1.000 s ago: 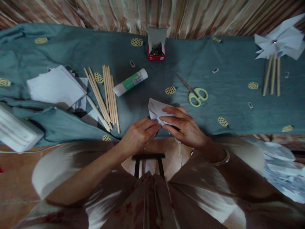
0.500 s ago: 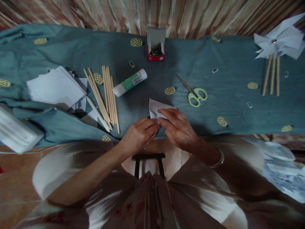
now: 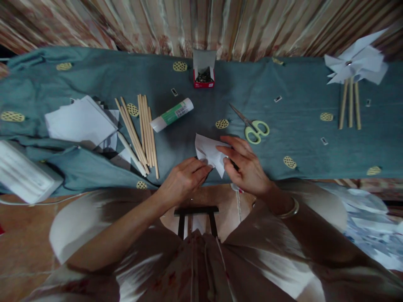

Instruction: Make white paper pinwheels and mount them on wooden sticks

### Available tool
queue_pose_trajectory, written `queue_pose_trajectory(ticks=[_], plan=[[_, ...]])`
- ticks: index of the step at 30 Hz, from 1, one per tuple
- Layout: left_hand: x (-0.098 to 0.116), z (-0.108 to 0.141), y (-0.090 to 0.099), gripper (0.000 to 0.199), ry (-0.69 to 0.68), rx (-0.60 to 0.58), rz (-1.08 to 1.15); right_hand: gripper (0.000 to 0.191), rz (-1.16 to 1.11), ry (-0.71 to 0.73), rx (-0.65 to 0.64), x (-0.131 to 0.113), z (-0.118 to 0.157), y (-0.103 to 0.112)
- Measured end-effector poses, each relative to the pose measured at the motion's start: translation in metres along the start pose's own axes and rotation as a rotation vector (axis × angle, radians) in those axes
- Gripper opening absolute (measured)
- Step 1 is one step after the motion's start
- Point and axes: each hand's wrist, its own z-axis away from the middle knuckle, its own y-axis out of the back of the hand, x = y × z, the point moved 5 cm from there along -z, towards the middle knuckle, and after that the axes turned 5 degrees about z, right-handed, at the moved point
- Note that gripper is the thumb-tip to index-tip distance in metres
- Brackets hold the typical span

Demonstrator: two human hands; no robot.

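Tabletop draped in teal cloth (image 3: 103, 75). From left we see white flat paper sheets (image 3: 80, 119), apparently unworked; thin pale wooden rods (image 3: 145, 130), bare; green-and-white cylindrical glue stick (image 3: 172, 114). Our left hand (image 3: 185, 178) pinches near edge of white creased paper piece (image 3: 209, 147), at tabletop's front middle, partly shaped; no rod on it visible. Beyond, open red-and-white cardboard box (image 3: 204, 82). Our right hand (image 3: 247, 167): fingers spread, curved beside paper's right side; grip, cannot tell. Then light-green-handled metal scissors (image 3: 255, 130). Far right, white paper pinwheels (image 3: 355, 63) on rods, we judge finished.

Glue stick (image 3: 171, 114) label, box (image 3: 204, 84) print, both illegible
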Motion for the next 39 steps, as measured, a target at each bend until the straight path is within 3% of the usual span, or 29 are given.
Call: queue_pose_trajectory(ticks=[5, 14, 19, 24, 39], plan=[[-0.003, -0.004, 0.007, 0.016, -0.020, -0.007, -0.034, 0.039, 0.025, -0.023, -0.041, 0.008, -0.005, 0.005], [-0.036, -0.005, 0.033, 0.018, 0.054, 0.046, -0.158, 0.030, -0.104, -0.048, -0.019, 0.005, -0.003, 0.012], [-0.023, -0.008, 0.028, 0.016, 0.017, 0.071, -0.144, 0.031, -0.116, -0.058, -0.040, 0.003, -0.004, 0.010], [-0.007, -0.010, 0.012, 0.014, -0.041, -0.012, -0.202, 0.032, -0.091, -0.037, -0.026, 0.001, -0.006, 0.009], [-0.003, -0.012, 0.008, 0.020, -0.077, -0.028, -0.289, 0.034, -0.010, -0.004, -0.061, 0.002, -0.005, 0.012]])
